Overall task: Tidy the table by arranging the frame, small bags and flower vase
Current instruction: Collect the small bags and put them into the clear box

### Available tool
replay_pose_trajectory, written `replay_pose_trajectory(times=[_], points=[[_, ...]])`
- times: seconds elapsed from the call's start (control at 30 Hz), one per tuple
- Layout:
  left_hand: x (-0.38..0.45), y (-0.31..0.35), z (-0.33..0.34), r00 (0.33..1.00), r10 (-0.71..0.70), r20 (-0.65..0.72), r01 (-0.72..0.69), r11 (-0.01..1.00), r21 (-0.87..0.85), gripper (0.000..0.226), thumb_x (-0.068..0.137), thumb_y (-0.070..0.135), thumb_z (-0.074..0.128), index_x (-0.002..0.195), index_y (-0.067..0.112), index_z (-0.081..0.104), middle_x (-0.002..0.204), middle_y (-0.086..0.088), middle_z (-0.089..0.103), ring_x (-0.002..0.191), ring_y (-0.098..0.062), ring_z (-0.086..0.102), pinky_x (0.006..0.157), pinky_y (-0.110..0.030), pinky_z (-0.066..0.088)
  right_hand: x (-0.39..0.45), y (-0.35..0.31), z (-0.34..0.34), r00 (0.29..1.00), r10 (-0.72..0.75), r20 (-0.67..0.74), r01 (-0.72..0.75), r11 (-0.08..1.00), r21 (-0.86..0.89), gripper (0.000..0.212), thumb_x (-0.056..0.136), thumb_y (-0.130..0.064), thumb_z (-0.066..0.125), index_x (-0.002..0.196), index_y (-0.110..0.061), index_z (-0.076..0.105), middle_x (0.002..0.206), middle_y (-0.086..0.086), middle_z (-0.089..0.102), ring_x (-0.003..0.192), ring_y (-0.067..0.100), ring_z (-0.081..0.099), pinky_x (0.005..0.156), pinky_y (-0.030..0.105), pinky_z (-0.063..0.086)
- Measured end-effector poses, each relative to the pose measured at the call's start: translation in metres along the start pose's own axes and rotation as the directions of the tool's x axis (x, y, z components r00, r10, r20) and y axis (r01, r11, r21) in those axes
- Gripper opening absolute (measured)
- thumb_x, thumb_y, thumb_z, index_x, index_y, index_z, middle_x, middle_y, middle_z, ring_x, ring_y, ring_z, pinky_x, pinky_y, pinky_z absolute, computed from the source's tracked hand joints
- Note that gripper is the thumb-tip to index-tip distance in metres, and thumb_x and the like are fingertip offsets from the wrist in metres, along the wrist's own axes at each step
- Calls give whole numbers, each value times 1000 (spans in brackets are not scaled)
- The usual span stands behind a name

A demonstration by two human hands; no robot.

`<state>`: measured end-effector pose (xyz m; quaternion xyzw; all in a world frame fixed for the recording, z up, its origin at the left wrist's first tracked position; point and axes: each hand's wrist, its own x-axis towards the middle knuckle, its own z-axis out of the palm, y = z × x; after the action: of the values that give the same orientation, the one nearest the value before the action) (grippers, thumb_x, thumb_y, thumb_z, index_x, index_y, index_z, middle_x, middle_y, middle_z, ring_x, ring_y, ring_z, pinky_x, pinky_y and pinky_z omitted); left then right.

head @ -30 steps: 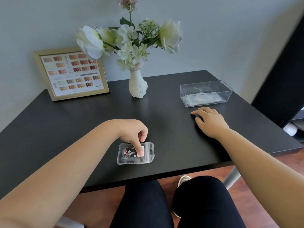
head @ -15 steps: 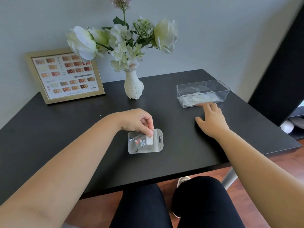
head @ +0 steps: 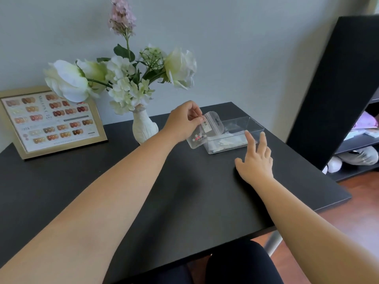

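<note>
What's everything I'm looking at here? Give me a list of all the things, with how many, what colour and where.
Table: one, black, fills the foreground.
Frame: one, gold edge with a chart of coloured swatches, back left, leaning toward the wall.
Flower vase: one, white, behind the left forearm, right of the frame.
Flowers: one bunch, white with a pink sprig, in the vase.
Clear box: one, transparent, back right of the table, pale items inside.
Small bag: one, clear with tiny flower shapes inside, held in the air at the box's left end.
Shelf unit: one, black, far right.
Left hand: pinching the small bag.
Right hand: fingers spread, in front of the box.
</note>
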<state>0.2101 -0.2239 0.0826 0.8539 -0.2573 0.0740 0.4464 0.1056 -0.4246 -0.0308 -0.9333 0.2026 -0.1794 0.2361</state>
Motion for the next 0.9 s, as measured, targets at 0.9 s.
replay_pose_trajectory(times=[0.9], points=[[42,-25,84,976,10,218,-33,994,104,14,93,26,59,97,35,69,122,11,55,114,-12,49,90,-27,36,26,7,5,996,-64,-60,59,995,-81,80,83,-19,48,153,-29,9,162,-6,-3,146,22,1,115,42,7]])
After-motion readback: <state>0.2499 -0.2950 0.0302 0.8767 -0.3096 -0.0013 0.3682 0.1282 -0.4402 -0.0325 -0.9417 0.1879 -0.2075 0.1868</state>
